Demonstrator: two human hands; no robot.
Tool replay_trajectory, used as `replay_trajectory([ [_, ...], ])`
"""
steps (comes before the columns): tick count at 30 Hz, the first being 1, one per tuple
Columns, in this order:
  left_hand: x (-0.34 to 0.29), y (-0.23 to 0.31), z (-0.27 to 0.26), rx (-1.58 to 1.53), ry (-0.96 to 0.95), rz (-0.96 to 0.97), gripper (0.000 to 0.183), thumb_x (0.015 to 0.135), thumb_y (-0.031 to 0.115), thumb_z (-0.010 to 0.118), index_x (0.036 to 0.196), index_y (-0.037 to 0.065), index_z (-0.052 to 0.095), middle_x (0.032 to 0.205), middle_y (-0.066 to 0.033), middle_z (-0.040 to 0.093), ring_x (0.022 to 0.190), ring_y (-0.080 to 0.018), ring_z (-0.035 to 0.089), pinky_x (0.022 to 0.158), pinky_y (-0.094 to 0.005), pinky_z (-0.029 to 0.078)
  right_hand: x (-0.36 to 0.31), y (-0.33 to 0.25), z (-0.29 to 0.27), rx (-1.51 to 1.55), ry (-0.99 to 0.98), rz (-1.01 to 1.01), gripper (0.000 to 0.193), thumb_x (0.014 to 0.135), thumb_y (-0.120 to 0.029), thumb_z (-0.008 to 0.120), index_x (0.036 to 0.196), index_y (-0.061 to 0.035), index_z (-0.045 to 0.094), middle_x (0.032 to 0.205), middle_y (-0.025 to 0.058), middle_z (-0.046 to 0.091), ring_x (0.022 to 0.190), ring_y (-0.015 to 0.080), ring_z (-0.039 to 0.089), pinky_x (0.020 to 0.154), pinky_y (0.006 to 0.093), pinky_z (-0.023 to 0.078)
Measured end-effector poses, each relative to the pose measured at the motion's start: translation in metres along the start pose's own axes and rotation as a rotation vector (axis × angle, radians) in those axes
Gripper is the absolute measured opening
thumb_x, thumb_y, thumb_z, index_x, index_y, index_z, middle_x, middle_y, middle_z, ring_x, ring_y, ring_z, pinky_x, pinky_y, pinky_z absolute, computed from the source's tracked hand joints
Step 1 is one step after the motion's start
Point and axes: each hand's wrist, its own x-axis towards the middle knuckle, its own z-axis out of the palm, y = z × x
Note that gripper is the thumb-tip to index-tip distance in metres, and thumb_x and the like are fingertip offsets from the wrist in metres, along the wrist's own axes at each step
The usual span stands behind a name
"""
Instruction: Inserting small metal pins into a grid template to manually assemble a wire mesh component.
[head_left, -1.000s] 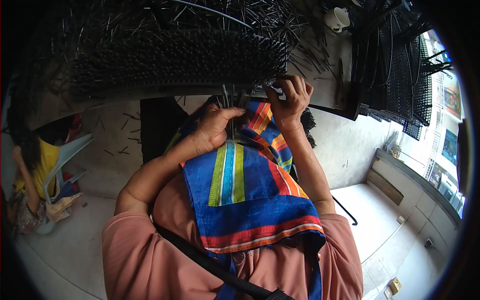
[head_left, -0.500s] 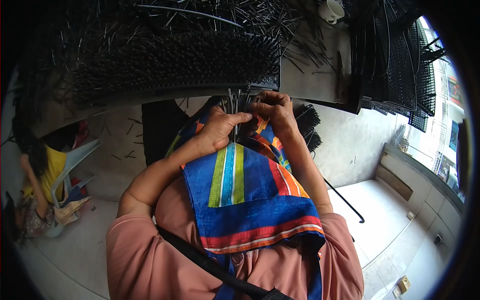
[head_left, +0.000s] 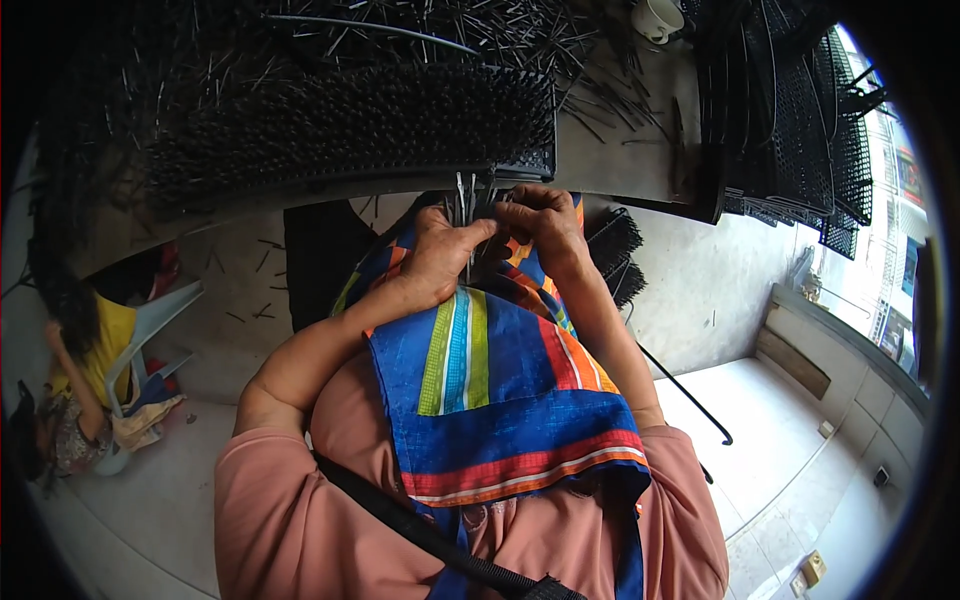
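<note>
My left hand is closed round a small bundle of thin dark strips, which stick up past its fingers. Close beside it, my right hand has thumb and fingers pinched together at the right side of the bundle. What exactly the right fingertips grip is too small and dark to make out. Both hands are over my lap, just before the table edge, above a striped, multicoloured apron. Directly beyond them, a long black tray-like frame on the table is packed with upright black bristle-like strips.
Loose black strips litter the table. A white cup stands at the far right. Black mesh racks are stacked right of it. At left, another person in yellow is by a pale chair. A dark rod slants at right.
My right hand has shifted slightly left, nearer the bundle. The left hand keeps its hold on the strips, and the whole view has moved a little.
</note>
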Motion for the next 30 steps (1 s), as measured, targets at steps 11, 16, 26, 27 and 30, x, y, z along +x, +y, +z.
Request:
replay_trajectory([
  [11,0.013,-0.015,-0.015,-0.088,0.07,-0.137,0.01,0.081,-0.003,0.061,0.09,-0.002,0.066,0.082,-0.0119,0.068,0.068,-0.0205,0.066,0.059,-0.034,0.056,0.016,-0.024,-0.017,-0.149,0.439,-0.797,0.007,0.08,0.006,0.063,0.086,0.0017,0.062,0.075,0.0021,0.059,0.059,0.0059,0.05,0.053,0.0185,0.038],
  [16,0.007,-0.005,-0.01,-0.142,0.148,-0.152,0.009,0.08,-0.004,0.061,0.088,-0.002,0.065,0.082,-0.0119,0.067,0.069,-0.0218,0.066,0.059,-0.0362,0.057,0.032,-0.026,-0.02,-0.491,0.431,-1.032,0.011,0.077,0.009,0.064,0.086,0.0028,0.063,0.08,0.0015,0.058,0.062,0.0059,0.05,0.054,0.0183,0.038],
  [26,0.008,-0.007,-0.014,-0.168,0.064,-0.205,0.012,0.08,-0.005,0.061,0.092,-0.002,0.063,0.083,-0.0125,0.067,0.071,-0.0236,0.066,0.06,-0.0357,0.057,0.036,-0.014,-0.019,-0.605,0.434,-0.955,0.013,0.075,0.007,0.067,0.086,0.002,0.065,0.073,0.006,0.057,0.061,0.0102,0.053,0.055,0.0218,0.041],
  [27,0.008,-0.007,-0.015,-0.179,0.046,-0.218,0.013,0.08,-0.004,0.062,0.093,-0.002,0.063,0.083,-0.0124,0.067,0.071,-0.0239,0.066,0.06,-0.0349,0.056,0.034,-0.015,-0.017,-0.655,0.468,-0.922,0.013,0.074,0.005,0.068,0.086,0.0015,0.066,0.072,0.0059,0.057,0.06,0.0106,0.053,0.054,0.0223,0.041],
  [30,0.01,-0.007,-0.017,-0.184,0.068,-0.242,0.014,0.081,-0.004,0.062,0.095,-0.001,0.062,0.083,-0.0123,0.067,0.069,-0.024,0.066,0.058,-0.0342,0.055,0.03,-0.023,-0.01,-0.607,0.487,-0.811,0.012,0.073,0.003,0.07,0.085,0.0007,0.067,0.071,0.0061,0.058,0.06,0.0127,0.055,0.055,0.0238,0.043],
])
